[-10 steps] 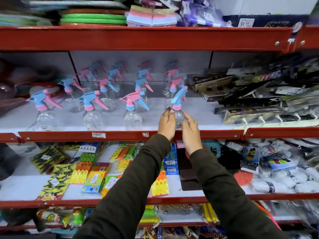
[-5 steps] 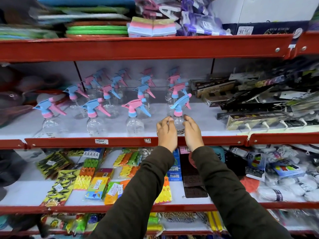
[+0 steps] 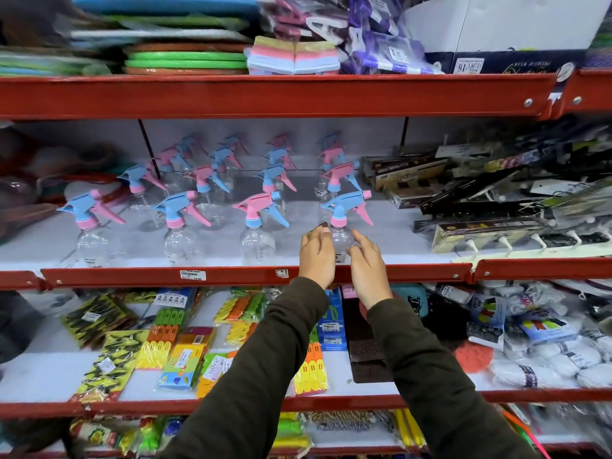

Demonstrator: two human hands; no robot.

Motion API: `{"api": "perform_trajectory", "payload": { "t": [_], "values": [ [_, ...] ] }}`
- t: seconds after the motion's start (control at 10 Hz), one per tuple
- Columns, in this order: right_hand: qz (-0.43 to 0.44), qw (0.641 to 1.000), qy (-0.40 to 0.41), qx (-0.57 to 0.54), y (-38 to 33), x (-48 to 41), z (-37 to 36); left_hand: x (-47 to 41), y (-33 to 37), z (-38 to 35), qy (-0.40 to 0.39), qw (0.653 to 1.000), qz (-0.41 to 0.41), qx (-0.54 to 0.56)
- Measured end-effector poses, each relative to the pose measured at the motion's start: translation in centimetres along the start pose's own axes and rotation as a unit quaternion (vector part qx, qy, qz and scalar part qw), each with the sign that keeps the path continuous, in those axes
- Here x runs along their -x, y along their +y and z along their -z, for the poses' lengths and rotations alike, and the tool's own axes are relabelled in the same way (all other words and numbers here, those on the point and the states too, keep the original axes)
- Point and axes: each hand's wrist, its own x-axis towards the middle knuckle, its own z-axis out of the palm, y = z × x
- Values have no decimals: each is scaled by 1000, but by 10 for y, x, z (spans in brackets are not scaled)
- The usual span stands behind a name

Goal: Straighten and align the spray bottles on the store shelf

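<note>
Clear spray bottles with pink and blue trigger heads stand in rows on the white middle shelf (image 3: 231, 275). The front row holds three bottles to the left (image 3: 89, 241) (image 3: 180, 245) (image 3: 258, 243) and one at the right end (image 3: 341, 238). That right-end bottle stands upright with a blue head, its nozzle pointing left and its pink trigger to the right. My left hand (image 3: 316, 256) cups its left side and my right hand (image 3: 369, 270) touches its right side with the fingertips. Several more bottles (image 3: 275, 180) stand behind, facing mixed ways.
Flat packaged goods (image 3: 480, 226) lie just right of the bottles on the same shelf. The red upper shelf edge (image 3: 265, 94) hangs above. Coloured packets (image 3: 185, 356) and yarn balls (image 3: 546, 359) fill the shelf below my arms.
The bottle between my hands has turned: its blue nozzle, which pointed up and away, now points left like its neighbours. Both hands have stayed on it.
</note>
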Motion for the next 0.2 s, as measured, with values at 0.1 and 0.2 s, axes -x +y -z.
{"api": "perform_trajectory", "payload": {
  "t": [0.1, 0.2],
  "values": [
    [-3, 1000, -3, 4, -2, 0, 0, 3, 3, 3, -1, 1000, 7, -8],
    [2, 1000, 21, -1, -3, 3, 0, 7, 1, 2, 23, 999, 0, -40]
  ]
}}
